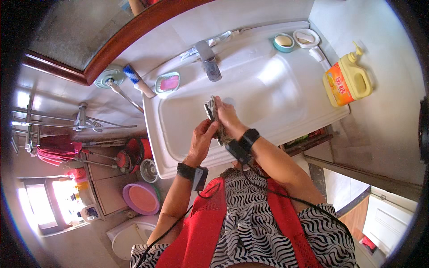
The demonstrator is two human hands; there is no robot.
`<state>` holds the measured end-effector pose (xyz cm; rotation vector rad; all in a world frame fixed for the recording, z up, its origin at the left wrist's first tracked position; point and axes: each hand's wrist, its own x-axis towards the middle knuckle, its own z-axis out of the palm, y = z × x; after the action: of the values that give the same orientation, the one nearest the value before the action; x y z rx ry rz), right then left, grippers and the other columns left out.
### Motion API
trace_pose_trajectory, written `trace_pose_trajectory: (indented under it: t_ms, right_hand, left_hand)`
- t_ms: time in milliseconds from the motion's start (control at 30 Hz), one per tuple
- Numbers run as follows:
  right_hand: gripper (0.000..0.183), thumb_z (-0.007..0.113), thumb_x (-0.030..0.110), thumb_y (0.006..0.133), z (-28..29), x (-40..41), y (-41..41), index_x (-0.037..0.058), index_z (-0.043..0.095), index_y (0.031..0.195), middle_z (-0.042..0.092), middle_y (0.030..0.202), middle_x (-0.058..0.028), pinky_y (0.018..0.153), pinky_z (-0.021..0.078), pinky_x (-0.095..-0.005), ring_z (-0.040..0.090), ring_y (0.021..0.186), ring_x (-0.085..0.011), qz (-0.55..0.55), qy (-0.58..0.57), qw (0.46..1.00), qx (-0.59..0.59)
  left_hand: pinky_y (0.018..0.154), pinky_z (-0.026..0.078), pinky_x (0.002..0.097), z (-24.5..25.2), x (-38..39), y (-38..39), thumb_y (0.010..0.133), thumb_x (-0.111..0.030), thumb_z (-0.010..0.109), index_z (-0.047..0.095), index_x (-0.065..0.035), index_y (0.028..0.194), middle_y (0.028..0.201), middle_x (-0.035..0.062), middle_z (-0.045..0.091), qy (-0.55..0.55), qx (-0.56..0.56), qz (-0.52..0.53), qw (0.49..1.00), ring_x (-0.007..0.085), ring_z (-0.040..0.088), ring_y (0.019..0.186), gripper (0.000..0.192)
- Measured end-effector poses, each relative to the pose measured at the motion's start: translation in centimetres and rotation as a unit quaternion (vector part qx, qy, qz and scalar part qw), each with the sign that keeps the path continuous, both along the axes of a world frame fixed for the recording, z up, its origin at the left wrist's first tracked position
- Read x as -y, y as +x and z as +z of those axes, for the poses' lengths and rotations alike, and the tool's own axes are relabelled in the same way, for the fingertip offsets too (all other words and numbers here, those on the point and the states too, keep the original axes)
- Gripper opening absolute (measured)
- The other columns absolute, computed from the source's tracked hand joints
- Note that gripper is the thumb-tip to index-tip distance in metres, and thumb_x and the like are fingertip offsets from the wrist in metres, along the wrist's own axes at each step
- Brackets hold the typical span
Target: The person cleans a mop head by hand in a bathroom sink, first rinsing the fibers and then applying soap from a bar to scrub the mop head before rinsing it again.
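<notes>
Both hands are over the near left part of a white sink basin [187,134]. My left hand [201,137] grips the lower left side of a bunched grey and black cloth [211,109], thumb on top. My right hand [229,117] holds the same cloth from the right, its fingers along the upper end. The cloth hangs down between the palms towards my right wrist. A grey faucet [209,62] stands beyond the hands at the basin's back edge. What the cloth is exactly cannot be told.
A pink soap in a dish [167,83] and a blue-bristled brush [139,80] lie at the rim's left. Round soap dish [284,43] and white dish [306,37] sit back right, beside a yellow pump jug [347,80]. Purple-rimmed basin [140,198] stands lower left. Cables run from both wrists.
</notes>
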<state>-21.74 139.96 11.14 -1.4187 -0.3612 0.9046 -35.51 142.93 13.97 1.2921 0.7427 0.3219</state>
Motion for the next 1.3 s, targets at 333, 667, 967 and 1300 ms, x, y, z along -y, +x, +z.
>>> trace_pose_trajectory:
  t_ms: [333,667,967,1300]
  right_hand:
    - [0.021,0.062,0.019,0.091,0.1,1.8,-0.1,0.0065,0.059,0.108,0.060,0.088,0.0012,0.068,0.0442,-0.0243,0.051,0.078,-0.0053,0.087,0.130,0.983,0.097]
    - [0.044,0.059,0.040,0.091,-1.0,2.6,6.4,0.0011,0.057,0.110,0.060,0.086,-0.0030,0.071,0.0458,-0.0288,0.055,0.077,-0.0108,-0.013,0.077,0.992,-0.095]
    - [0.041,0.060,0.021,0.090,1.1,9.1,9.7,0.0063,0.047,0.127,0.060,0.098,-0.0067,0.074,0.0455,-0.0269,0.057,0.079,-0.0139,-0.187,0.006,0.978,-0.089]
    - [0.021,0.059,0.014,0.091,1.9,12.4,11.0,0.0054,0.057,0.111,0.059,0.095,-0.0054,0.067,0.0451,-0.0257,0.055,0.074,-0.0125,-0.259,0.098,0.951,-0.139]
  left_hand:
    - [0.067,0.042,0.0273,1.1,-1.2,0.2,0.094,-0.020,0.053,0.058,0.0021,0.093,0.080,0.0008,0.055,0.164,-0.064,-0.070,0.982,0.0107,0.049,0.073,0.023]
    - [0.066,0.047,0.0342,-0.1,-4.8,4.6,0.085,-0.027,0.066,0.061,0.0040,0.095,0.081,0.0093,0.063,0.237,-0.128,-0.190,0.944,0.0171,0.057,0.073,0.033]
    - [0.073,0.054,0.0427,-13.3,-8.2,8.3,0.076,-0.015,0.059,0.064,0.0000,0.090,0.090,0.0217,0.066,0.536,-0.313,-0.461,0.634,0.0336,0.065,0.087,0.021]
    - [0.075,0.051,0.0484,-10.4,-7.4,7.5,0.071,-0.008,0.055,0.063,0.0023,0.087,0.084,0.0230,0.065,0.525,-0.177,-0.572,0.605,0.0401,0.063,0.086,0.021]
